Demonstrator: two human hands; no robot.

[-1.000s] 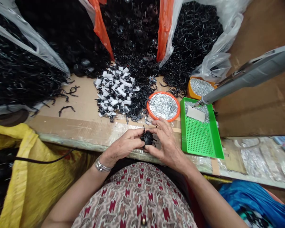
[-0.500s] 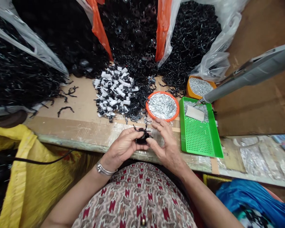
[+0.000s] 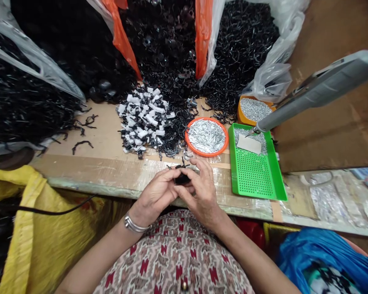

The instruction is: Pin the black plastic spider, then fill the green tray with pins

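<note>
Left hand (image 3: 158, 191): fingers gripping a black piece (image 3: 181, 178).
Right hand (image 3: 203, 191): fingers, spread moments ago, now closed on it.
Black piece: seemingly steadied two-handed.

part (image 3: 181, 179) between hands (image 3: 155, 192) (image 3: 204, 192), dish (image 3: 206, 154) beyond, tray (image 3: 253, 175) further right

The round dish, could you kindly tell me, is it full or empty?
The round dish looks full: silver pins cover it almost edge to edge; their depth I cannot tell.

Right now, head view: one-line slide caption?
Left hand and right hand hold a black spindly-legged part near an orange dish of silver pin-like pieces.
</note>
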